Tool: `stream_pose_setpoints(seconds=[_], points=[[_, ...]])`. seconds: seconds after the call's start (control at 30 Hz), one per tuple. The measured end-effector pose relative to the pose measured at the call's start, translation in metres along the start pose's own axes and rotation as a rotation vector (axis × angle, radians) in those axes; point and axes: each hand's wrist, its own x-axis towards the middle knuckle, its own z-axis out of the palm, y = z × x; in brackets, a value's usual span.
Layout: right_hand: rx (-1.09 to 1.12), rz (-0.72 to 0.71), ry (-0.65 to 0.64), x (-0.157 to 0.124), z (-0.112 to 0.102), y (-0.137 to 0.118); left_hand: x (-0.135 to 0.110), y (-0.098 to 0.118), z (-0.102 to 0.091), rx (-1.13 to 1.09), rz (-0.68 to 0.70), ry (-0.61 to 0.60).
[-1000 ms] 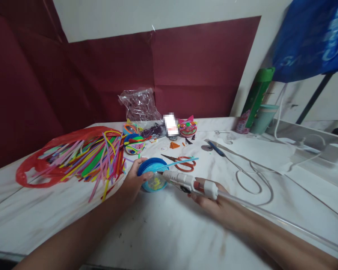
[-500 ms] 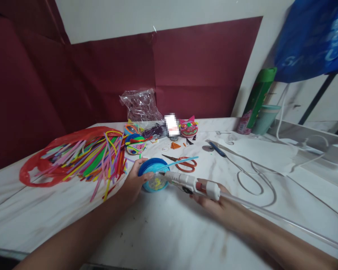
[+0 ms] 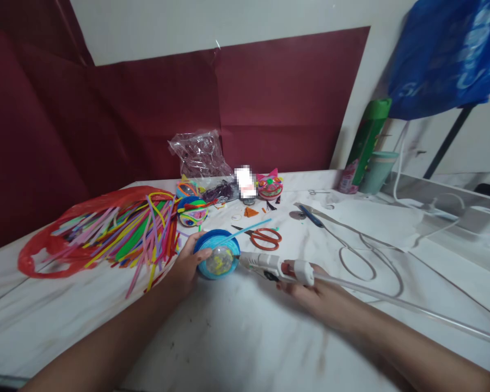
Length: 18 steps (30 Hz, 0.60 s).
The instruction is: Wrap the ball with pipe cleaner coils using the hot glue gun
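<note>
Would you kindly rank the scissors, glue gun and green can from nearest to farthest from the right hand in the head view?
1. Glue gun: held in the right hand.
2. Scissors: on the table, just beyond the glue gun.
3. Green can: at the table's back right.

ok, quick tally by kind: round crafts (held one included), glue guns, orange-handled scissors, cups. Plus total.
Round crafts: 4 (held blue one, multicoloured one, partly hidden orange-trimmed one, pink eared one)
Glue gun: 1
Orange-handled scissors: 1
Cup: 1
Total: 7
</note>
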Motion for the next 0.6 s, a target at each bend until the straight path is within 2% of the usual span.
stream_pose_setpoints(seconds=[0.13, 0.23, 0.37, 0.47, 0.6], points=[[0.000, -0.010, -0.010, 0.000, -0.002, 0.001, 0.001, 0.000, 0.000, -0.036, -0.007, 0.020], [-0.068, -0.008, 0.038, 0.003, -0.007, 0.010, 0.003, -0.001, -0.001, -0.071, 0.009, 0.030], [-0.427, -0.054, 0.077, 0.011, -0.011, 0.034, 0.005, -0.002, -0.003, -0.104, 0.029, 0.034], [-0.710, -0.025, 0.026, 0.017, -0.007, 0.047, 0.003, 0.000, -0.003, -0.104, 0.029, 0.053], [-0.817, 0.014, -0.027, 0.020, -0.006, 0.050, 0.000, 0.001, -0.002, -0.057, 0.054, 0.056]])
